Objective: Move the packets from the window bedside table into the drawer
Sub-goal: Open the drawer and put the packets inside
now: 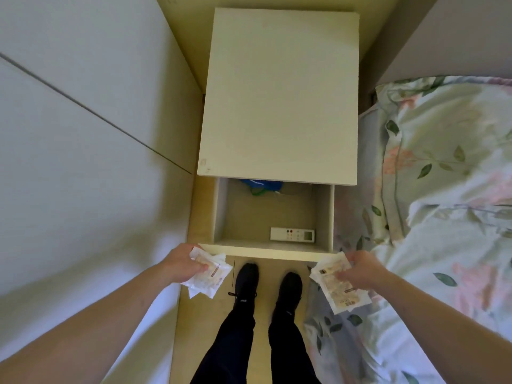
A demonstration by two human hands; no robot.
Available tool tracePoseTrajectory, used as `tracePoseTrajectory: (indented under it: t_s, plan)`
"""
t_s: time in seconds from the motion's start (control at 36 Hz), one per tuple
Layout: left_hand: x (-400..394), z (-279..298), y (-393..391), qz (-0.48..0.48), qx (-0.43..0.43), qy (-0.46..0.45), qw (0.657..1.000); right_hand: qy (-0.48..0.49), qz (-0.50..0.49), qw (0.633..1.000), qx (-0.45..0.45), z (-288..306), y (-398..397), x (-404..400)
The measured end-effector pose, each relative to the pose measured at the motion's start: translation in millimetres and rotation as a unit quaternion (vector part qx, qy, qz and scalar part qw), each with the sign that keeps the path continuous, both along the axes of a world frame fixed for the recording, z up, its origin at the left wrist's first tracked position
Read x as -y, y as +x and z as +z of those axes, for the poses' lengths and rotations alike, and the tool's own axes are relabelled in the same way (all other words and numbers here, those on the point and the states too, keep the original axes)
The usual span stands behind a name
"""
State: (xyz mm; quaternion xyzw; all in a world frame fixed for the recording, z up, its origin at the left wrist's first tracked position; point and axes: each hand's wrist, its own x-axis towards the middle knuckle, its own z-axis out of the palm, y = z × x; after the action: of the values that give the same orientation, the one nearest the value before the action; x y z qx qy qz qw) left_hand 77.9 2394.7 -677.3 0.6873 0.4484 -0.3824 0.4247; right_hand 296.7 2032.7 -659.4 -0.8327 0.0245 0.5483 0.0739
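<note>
At about eight o'clock, a bundle of packets (208, 275) is gripped by the left hand (181, 263), fingers curled round it, thumb pinching on top, probably so that several are carried at once. At the centre, the drawer (273, 252) stands pulled open below the bedside table (278, 95), ready to receive them; a remote (292, 234) lies inside. At about four o'clock, more packets (339, 292) are pinched by the right hand (360, 268), fingers curled over them, just short of the drawer front.
</note>
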Motion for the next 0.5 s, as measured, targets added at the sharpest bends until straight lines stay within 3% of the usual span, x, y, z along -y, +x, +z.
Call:
tracePoseTrajectory:
  t_s: [0.11, 0.22, 0.33, 0.39, 0.5]
  plan:
    - [3.4, 5.6, -15.1, -0.053, -0.040, -0.004, 0.998, -0.002, 0.018, 0.999, -0.045, 3.3, -12.3, 9.6]
    - [9.4, 18.5, -11.5, -0.084, -0.050, -0.007, 0.995, 0.019, 0.002, 0.999, -0.033, 6.6, -25.9, 12.9]
    - [22.2, 47.2, 19.9, -0.137, -0.007, -0.004, 0.991, 0.058, -0.025, 0.998, -0.030, 6.6, -28.7, 10.4]
    - [28.3, 60.3, 40.9, -0.122, 0.042, -0.010, 0.992, 0.082, -0.048, 0.995, -0.035, 7.9, -27.6, 6.0]
    - [39.4, 64.0, 79.1, 0.002, 0.129, -0.017, 0.992, 0.124, -0.069, 0.990, -0.026, 9.8, -22.6, -2.4]
